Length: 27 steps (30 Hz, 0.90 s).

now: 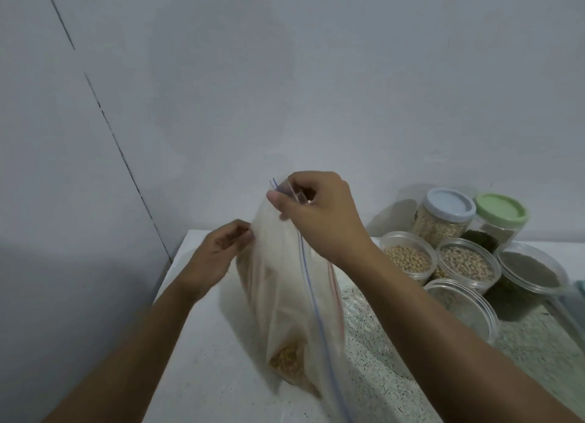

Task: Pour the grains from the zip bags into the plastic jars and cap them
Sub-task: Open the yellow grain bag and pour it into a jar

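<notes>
A clear zip bag [285,296] with a blue and red zip strip stands upright on the table, a small heap of yellow grains [286,361] in its bottom corner. My right hand [316,213] pinches the bag's top corner by the zip. My left hand [218,251] pinches the bag's left edge lower down. At the right stand several open plastic jars: one with pale round grains [406,258], one with beige grains [467,263], one with dark contents [530,270], and a nearer clear jar [462,305].
Two capped jars stand at the back right, one with a blue lid [449,206], one with a green lid [501,209]. The white table [202,359] meets the wall at its far edge, and its left edge drops off. A speckled mat [380,353] lies under the jars.
</notes>
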Motion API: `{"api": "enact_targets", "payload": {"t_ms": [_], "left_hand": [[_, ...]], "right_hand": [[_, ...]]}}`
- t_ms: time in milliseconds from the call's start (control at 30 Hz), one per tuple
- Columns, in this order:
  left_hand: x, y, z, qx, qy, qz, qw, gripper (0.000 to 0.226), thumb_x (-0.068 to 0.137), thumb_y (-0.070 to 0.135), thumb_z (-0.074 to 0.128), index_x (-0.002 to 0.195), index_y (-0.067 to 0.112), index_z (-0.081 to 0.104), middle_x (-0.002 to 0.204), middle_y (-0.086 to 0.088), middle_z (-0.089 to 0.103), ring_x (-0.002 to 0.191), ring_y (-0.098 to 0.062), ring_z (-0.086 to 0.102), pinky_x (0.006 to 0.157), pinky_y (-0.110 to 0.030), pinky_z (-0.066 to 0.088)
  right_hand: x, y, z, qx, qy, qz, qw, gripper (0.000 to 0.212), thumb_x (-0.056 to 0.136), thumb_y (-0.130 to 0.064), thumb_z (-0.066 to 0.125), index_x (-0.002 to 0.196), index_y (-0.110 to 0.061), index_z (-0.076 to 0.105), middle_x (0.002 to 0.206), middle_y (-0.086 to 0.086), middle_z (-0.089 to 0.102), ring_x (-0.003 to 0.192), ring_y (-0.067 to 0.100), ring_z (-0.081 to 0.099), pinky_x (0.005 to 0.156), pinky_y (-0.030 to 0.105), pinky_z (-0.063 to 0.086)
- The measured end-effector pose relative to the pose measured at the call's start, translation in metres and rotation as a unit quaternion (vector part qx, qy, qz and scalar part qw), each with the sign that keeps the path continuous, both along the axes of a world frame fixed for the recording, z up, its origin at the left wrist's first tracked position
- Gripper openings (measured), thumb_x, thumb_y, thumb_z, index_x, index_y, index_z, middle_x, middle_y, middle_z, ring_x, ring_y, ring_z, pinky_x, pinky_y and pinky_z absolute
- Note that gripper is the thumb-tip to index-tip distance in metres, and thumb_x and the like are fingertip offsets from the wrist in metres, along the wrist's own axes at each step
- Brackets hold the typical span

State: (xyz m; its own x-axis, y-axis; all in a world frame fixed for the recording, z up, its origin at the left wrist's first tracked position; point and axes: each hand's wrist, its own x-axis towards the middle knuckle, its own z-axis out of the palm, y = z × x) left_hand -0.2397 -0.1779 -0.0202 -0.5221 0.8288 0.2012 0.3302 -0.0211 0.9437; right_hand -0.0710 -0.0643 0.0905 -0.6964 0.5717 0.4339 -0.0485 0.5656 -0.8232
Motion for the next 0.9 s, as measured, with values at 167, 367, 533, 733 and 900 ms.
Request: {"api": "enact_targets", "payload": {"t_ms": [167, 367, 533, 733, 900], "left_hand": [[-0.004, -0.02, 0.035, 0.026, 0.051, 0.001, 0.998, 0.027, 0.1, 0.024, 0.052, 0.105, 0.002, 0.068, 0.102, -0.02, 0.067, 0.094, -0.021, 0.064, 0.087, -0.033, 0.051], [-0.005, -0.036, 0.053, 0.035, 0.083, 0.052, 0.995, 0.024, 0.104, 0.023, 0.051, 0.099, 0.006, 0.068, 0.095, -0.014, 0.068, 0.091, -0.025, 0.064, 0.088, -0.043, 0.048], [0.004, -0.033, 0.069, 0.005, 0.117, 0.052, 0.992, 0.018, 0.105, 0.007, 0.051, 0.098, 0.004, 0.067, 0.092, -0.018, 0.067, 0.086, -0.037, 0.064, 0.083, -0.045, 0.052], [0.012, -0.036, 0.071, -0.032, 0.175, 0.05, 0.983, 0.027, 0.103, 0.008, 0.053, 0.084, 0.022, 0.066, 0.078, 0.003, 0.068, 0.075, -0.013, 0.063, 0.074, -0.02, 0.049], [0.005, -0.04, 0.066, -0.004, 0.162, 0.068, 0.984, 0.022, 0.104, 0.012, 0.057, 0.087, 0.018, 0.07, 0.079, -0.001, 0.07, 0.076, -0.021, 0.066, 0.078, -0.025, 0.048]], "right_hand": [[0.004, 0.005, 0.015, -0.049, 0.031, 0.041, 0.997, 0.019, 0.093, -0.017, 0.072, 0.078, -0.005, 0.07, 0.077, 0.013, 0.071, 0.069, 0.025, 0.072, 0.059, 0.03, 0.049], [0.003, 0.01, 0.027, -0.072, 0.036, 0.082, 0.993, 0.016, 0.094, -0.015, 0.071, 0.083, -0.003, 0.071, 0.076, 0.007, 0.073, 0.067, 0.017, 0.072, 0.059, 0.029, 0.05], [0.001, 0.015, 0.034, -0.076, 0.037, 0.093, 0.992, 0.016, 0.094, -0.015, 0.072, 0.085, -0.002, 0.072, 0.077, 0.008, 0.073, 0.066, 0.016, 0.071, 0.058, 0.028, 0.05], [0.001, 0.024, 0.029, -0.082, 0.022, 0.093, 0.992, 0.016, 0.094, -0.014, 0.072, 0.085, -0.001, 0.072, 0.079, 0.011, 0.074, 0.067, 0.017, 0.071, 0.059, 0.029, 0.051], [0.0, 0.024, 0.025, -0.082, 0.018, 0.094, 0.992, 0.016, 0.094, -0.014, 0.072, 0.085, -0.001, 0.072, 0.081, 0.013, 0.074, 0.067, 0.017, 0.071, 0.059, 0.029, 0.052]]}}
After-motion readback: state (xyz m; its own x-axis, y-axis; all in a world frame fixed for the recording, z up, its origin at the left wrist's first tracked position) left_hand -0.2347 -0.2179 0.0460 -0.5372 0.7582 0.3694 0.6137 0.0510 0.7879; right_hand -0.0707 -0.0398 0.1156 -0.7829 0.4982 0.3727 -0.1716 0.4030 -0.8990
